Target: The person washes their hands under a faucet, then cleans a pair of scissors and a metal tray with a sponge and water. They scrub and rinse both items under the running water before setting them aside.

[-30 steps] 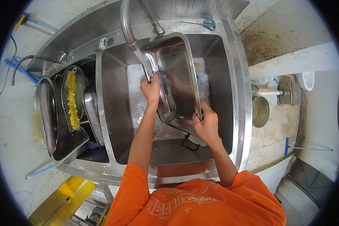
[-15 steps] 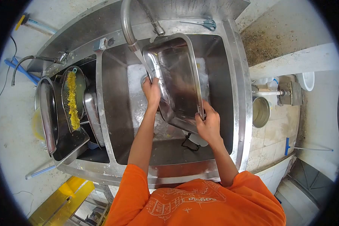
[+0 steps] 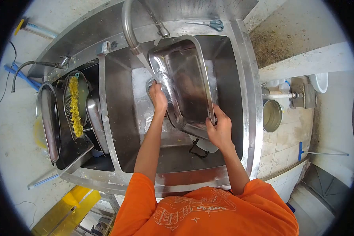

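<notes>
A deep rectangular metal pan (image 3: 187,78) is tilted over the middle basin of the steel sink (image 3: 120,98). My right hand (image 3: 220,129) is closed round its lower right rim, thumb on the inner side. At the pan's left side, my left hand (image 3: 158,98) is closed on the edge, its fingertips partly hidden. From the curved faucet (image 3: 134,45), a stream of water runs down beside the left fingers onto the pan. Below the pan, a white object with a black wire-like handle (image 3: 200,149) lies partly covered on the basin floor.
The left basin holds several metal pans (image 3: 50,122) and a rack with yellow bits (image 3: 74,106). Scissors (image 3: 212,24) lie on the back ledge. A second faucet (image 3: 35,65) reaches over the left side. A metal pot (image 3: 272,115) stands on the floor at right.
The pan and both hands have shifted very slightly, the right hand a little to the right and down. The camera view has moved a little. Both hands keep their hold.
</notes>
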Demonstrator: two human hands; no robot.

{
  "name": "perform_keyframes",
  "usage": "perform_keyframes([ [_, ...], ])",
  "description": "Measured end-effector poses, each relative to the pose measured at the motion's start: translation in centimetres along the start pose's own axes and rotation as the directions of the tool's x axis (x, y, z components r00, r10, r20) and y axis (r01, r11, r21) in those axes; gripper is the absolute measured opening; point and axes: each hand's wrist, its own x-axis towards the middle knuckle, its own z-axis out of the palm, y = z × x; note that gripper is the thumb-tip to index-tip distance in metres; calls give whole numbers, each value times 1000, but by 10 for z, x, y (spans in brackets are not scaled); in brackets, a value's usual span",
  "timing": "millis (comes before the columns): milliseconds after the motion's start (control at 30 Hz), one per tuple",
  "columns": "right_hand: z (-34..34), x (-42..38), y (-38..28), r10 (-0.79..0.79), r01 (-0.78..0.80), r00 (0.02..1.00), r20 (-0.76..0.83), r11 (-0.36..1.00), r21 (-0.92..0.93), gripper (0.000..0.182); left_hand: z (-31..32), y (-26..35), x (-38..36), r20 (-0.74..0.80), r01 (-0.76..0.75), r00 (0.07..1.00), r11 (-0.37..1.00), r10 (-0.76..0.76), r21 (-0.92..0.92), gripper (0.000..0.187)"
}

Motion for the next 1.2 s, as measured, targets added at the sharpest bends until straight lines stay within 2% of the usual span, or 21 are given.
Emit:
perform_keyframes([
  [67, 1, -1, 2, 2, -2, 1000, -4, 1000, 4, 45, -2, 10, 0, 11, 140, 990, 990, -141, 21, 34],
  [167, 2, -2, 2, -8, 9, 1000, -25, 1000, 10, 44, -3, 25, -1, 77, 215, 973, 976, -217, 30, 28],
  [233, -1, -1, 0, 110, -112, 993, 45, 993, 42, 44, -1, 20, -2, 96, 185, 978, 983, -184, 2, 26],
  [300, 0, -1, 1, 115, -118, 992, 56, 992, 48, 44, -1, 22, -1, 113, 153, 982, 988, -149, -26, 24],
  [467, 4, -4, 0, 72, -74, 997, 42, 996, 49, 44, 6, 31, 4, -19, 232, 973, 965, -231, 125, 29],
  [533, 5, -5, -1, 37, -38, 999, 15, 999, 35, 45, 5, 33, 7, -3, 276, 961, 951, -278, 140, 32],
  [600, 5, -4, -1, 53, -54, 998, 28, 998, 43, 45, 7, 24, 6, 1, 298, 954, 952, -299, -67, 28],
  [700, 8, -4, 1, 46, -47, 999, 25, 998, 39, 46, 4, 16, 7, 14, 300, 954, 953, -300, 36, 27],
  [933, 9, -5, -2, -47, 47, 999, -10, 999, -7, 44, 7, 22, 4, -82, 250, 965, 968, -249, -3, 26],
  [1000, 9, -4, -1, -22, 22, 1000, -3, 1000, 14, 44, 3, 13, 6, -29, 175, 985, 981, -173, 87, 25],
  [1033, 8, -4, 0, 4, -4, 1000, 4, 999, 34, 43, -1, 9, 6, -29, 174, 985, 981, -172, 88, 25],
  [1100, 6, -2, 2, 43, -44, 999, 22, 998, 47, 43, -10, 24, 1, 94, 193, 975, 976, -203, 102, 17],
  [1133, 5, -1, 2, 81, -83, 996, 41, 995, 59, 43, -11, 26, 0, 93, 192, 975, 976, -202, 102, 17],
  [1200, 4, 0, 1, 93, -97, 994, 52, 992, 82, 43, -13, 29, -2, 31, 45, 999, 988, -41, -150, 8],
])
